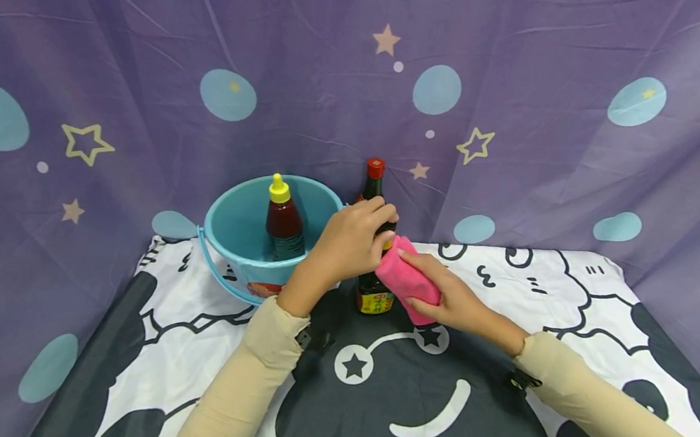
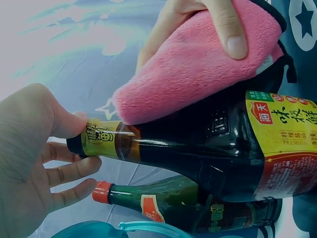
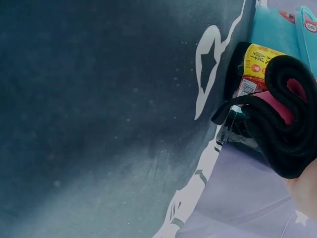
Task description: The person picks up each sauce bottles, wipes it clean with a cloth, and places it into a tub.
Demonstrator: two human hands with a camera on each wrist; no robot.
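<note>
My left hand pinches the capped top of a dark soy sauce bottle between thumb and fingers. The bottle stands upright in the head view, with a yellow and red label. My right hand grips a folded pink cloth with a black edge. In the left wrist view, the cloth lies against the bottle's neck and shoulder. Right behind it stands a green glass bottle with a red cap, partly hidden in the head view by my left hand. In the right wrist view, the cloth covers part of the soy sauce bottle.
A blue bucket stands to the left, its handle hanging down. Inside it is a dark red squeeze bottle with a yellow cap. The patterned cloth covers the table, and a purple curtain rises behind.
</note>
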